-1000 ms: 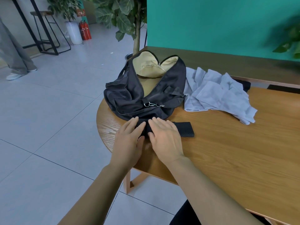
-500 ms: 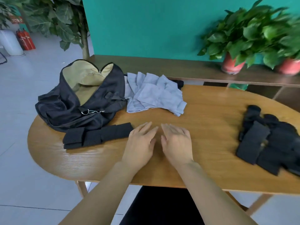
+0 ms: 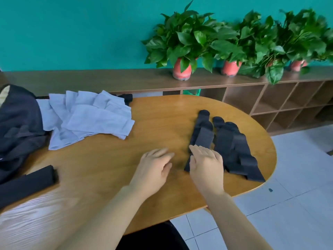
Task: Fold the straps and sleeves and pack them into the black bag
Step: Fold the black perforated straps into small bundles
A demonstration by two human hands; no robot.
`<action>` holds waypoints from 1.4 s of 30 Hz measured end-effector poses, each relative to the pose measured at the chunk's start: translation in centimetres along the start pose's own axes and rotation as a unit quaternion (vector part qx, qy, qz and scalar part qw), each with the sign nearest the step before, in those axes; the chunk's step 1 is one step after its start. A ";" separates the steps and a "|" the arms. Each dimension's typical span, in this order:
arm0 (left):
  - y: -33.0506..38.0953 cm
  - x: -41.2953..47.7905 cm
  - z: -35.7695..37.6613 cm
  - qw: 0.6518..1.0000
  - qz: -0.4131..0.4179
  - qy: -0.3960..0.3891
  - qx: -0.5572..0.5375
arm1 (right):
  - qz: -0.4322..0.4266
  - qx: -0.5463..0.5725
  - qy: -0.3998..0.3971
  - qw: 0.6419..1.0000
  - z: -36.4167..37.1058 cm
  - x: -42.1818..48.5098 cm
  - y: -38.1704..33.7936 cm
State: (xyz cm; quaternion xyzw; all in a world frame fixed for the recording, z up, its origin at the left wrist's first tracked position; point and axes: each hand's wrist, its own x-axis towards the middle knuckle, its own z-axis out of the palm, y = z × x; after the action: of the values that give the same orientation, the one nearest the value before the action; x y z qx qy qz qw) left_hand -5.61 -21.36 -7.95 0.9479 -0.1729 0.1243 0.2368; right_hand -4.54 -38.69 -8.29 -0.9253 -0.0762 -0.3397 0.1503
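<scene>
A pile of black straps (image 3: pixel 232 141) lies at the right end of the oval wooden table (image 3: pixel 162 120). My right hand (image 3: pixel 207 165) rests on the near end of the leftmost strap, fingers straight. My left hand (image 3: pixel 155 168) hovers just left of it over bare wood, fingers relaxed and holding nothing. The black bag (image 3: pixel 18 123) sits at the far left, partly cut off by the frame edge. A folded black strap (image 3: pixel 28 183) lies in front of the bag. Light blue sleeves (image 3: pixel 86 120) lie crumpled beside the bag.
A low wooden shelf unit (image 3: pixel 270 98) runs along the teal wall behind the table, with several potted plants (image 3: pixel 182 44) on top. White tiled floor (image 3: pixel 297 204) shows past the table's right end. Another dark item (image 3: pixel 127 97) peeks out behind the sleeves.
My view has swung right, away from the bag. Both hands left the folded strap by the bag and moved across the table; the right hand now touches the black strap pile.
</scene>
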 end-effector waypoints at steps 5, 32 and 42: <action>2.6 5.0 2.0 0.998 0.020 -0.057 0.014 | 0.040 -0.045 -0.035 0.998 0.5 0.0 3.8; -1.6 -1.3 -0.2 0.986 0.065 -0.049 0.148 | 0.092 -0.101 -0.317 0.939 0.6 0.2 3.6; -3.2 -5.1 -2.3 0.991 0.076 0.062 0.088 | -0.039 0.026 -0.150 0.988 -1.0 1.5 0.1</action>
State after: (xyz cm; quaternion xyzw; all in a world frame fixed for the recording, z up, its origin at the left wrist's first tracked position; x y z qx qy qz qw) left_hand -9.35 -16.24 -8.87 0.9395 -0.2179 0.2154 0.1530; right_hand -4.01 -39.04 -6.62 -0.9580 -0.1427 -0.2002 0.1476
